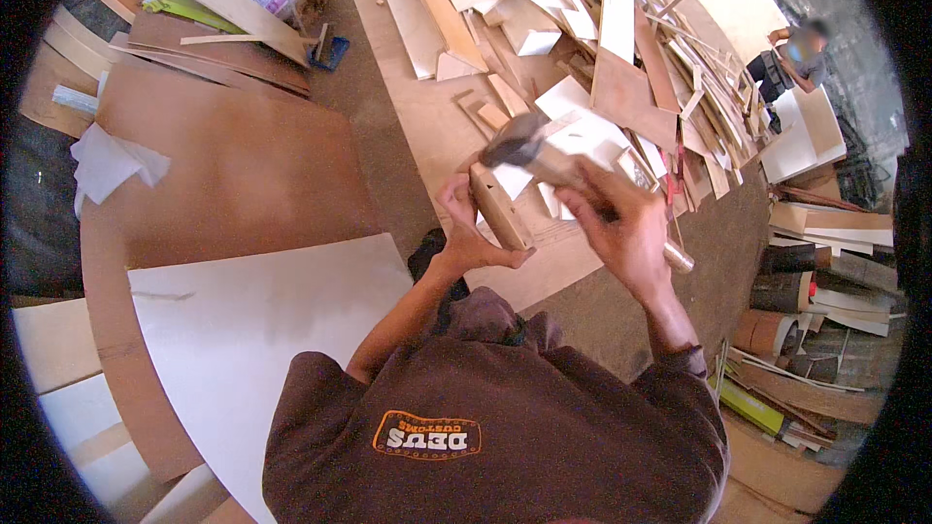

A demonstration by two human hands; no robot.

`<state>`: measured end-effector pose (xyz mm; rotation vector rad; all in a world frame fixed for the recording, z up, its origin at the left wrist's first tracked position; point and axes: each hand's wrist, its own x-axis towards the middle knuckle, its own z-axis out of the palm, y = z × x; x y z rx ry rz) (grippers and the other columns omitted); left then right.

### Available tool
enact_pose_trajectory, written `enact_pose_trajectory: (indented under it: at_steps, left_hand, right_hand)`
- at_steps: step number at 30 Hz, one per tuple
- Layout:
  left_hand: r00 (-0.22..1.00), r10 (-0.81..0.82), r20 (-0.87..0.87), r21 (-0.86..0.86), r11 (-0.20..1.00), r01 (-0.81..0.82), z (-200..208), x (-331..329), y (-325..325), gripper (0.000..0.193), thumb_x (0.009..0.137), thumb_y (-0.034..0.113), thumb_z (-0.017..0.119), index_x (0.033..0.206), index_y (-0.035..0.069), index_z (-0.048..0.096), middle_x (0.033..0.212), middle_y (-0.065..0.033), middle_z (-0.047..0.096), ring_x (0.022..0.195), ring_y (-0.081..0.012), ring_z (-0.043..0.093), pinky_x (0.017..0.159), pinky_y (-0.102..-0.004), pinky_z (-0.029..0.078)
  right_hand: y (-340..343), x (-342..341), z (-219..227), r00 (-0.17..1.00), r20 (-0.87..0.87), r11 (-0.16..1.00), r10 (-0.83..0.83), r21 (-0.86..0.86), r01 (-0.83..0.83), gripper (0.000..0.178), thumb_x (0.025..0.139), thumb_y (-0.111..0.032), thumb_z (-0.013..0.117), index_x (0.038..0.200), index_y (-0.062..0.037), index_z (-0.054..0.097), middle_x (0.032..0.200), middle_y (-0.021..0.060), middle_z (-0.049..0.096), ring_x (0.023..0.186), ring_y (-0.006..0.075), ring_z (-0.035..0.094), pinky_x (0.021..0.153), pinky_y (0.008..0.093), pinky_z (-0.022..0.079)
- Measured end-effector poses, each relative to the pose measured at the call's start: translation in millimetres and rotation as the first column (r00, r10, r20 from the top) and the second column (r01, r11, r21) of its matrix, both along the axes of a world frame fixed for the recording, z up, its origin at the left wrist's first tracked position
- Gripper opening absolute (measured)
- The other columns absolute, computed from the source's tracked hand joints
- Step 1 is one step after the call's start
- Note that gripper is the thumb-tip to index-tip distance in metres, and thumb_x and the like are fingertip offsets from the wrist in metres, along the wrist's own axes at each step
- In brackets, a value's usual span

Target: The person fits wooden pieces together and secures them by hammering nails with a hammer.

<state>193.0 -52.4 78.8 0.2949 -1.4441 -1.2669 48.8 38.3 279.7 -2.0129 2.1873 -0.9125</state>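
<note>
My left hand (476, 235) grips a narrow wooden block (500, 210), thumb along its near end and fingers at its left side. The block stands tilted, with small dark marks on its face; its exact kind is hard to tell. In my right hand (621, 223) is a hammer (515, 141), fingers wrapped round its light wooden handle, whose butt sticks out below the palm. The dark hammer head is smeared by motion just above the block's far end. Whether the two touch, I cannot tell.
A heap of wood offcuts (641, 68) covers the plywood sheet (408, 116) ahead. Left lie a brown board (233, 165), a white panel (282, 330) and a white cloth (112, 163). More boards (825, 320) stack at right. Another person (791, 58) is at the far right.
</note>
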Motion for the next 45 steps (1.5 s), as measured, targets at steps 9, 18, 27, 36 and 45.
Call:
enact_pose_trajectory:
  at_steps: [9, 18, 27, 36, 45]
  left_hand:
    - [0.987, -0.024, 0.161, 0.005, 1.000, 0.023, 11.6, 1.1, 0.0, 0.128, 0.045, 0.032, 0.097, 0.135, 0.016, 0.008, 0.145, -0.0229, 0.023, 0.135, -0.0338, 0.030, 0.114, -0.0451, 0.024]
    - [1.000, -0.024, 0.010, 0.013, 1.000, 0.024, 5.5, -5.6, -1.0, 0.124, 0.046, 0.030, 0.098, 0.133, 0.016, 0.011, 0.144, -0.0239, 0.026, 0.135, -0.0347, 0.032, 0.113, -0.0462, 0.025]
    - [0.982, 0.144, 0.120, -0.086, 0.987, -0.134, -1.7, -1.7, 6.6, 0.125, 0.047, 0.032, 0.097, 0.133, 0.012, 0.009, 0.141, -0.0199, 0.026, 0.133, -0.0323, 0.032, 0.113, -0.0453, 0.024]
    - [0.998, 0.055, -0.018, -0.104, 0.993, -0.057, 4.1, -11.6, 2.4, 0.138, 0.040, 0.036, 0.098, 0.139, 0.012, 0.004, 0.143, -0.0188, 0.026, 0.134, -0.0334, 0.033, 0.114, -0.0460, 0.023]
    - [0.999, 0.029, -0.030, -0.131, 0.991, -0.032, 5.7, -13.2, 0.1, 0.129, 0.048, 0.033, 0.097, 0.138, 0.016, 0.006, 0.146, -0.0241, 0.023, 0.134, -0.0348, 0.032, 0.113, -0.0466, 0.027]
  right_hand:
    - [-5.0, 3.5, 3.0, 0.999, -0.033, 0.991, 0.005, 0.137, 0.000, 0.038, 0.083, -0.031, 0.077, 0.111, -0.0060, 0.070, 0.083, 0.0162, 0.072, 0.071, 0.0268, 0.072, 0.064, 0.0369, 0.056]
    - [3.1, 2.4, 25.9, 1.000, -0.006, 1.000, -0.024, 0.001, 0.024, 0.044, 0.083, -0.023, 0.077, 0.120, -0.0007, 0.066, 0.086, 0.0155, 0.072, 0.073, 0.0218, 0.072, 0.066, 0.0328, 0.055]
    - [2.7, -0.6, -25.4, 0.999, -0.050, 1.000, 0.013, 0.016, -0.012, 0.034, 0.082, -0.034, 0.076, 0.107, -0.0111, 0.071, 0.077, 0.0094, 0.071, 0.065, 0.0271, 0.069, 0.059, 0.0381, 0.055]
    - [5.7, -2.0, 21.9, 0.999, -0.001, 0.987, -0.037, -0.156, 0.036, 0.043, 0.081, -0.018, 0.079, 0.119, -0.0027, 0.066, 0.085, 0.0135, 0.072, 0.072, 0.0215, 0.072, 0.062, 0.0339, 0.055]
    - [17.2, -4.7, -31.1, 0.997, -0.015, 0.996, -0.077, 0.039, 0.077, 0.037, 0.084, -0.032, 0.075, 0.111, -0.0072, 0.069, 0.085, 0.0116, 0.072, 0.072, 0.0272, 0.071, 0.063, 0.0358, 0.056]
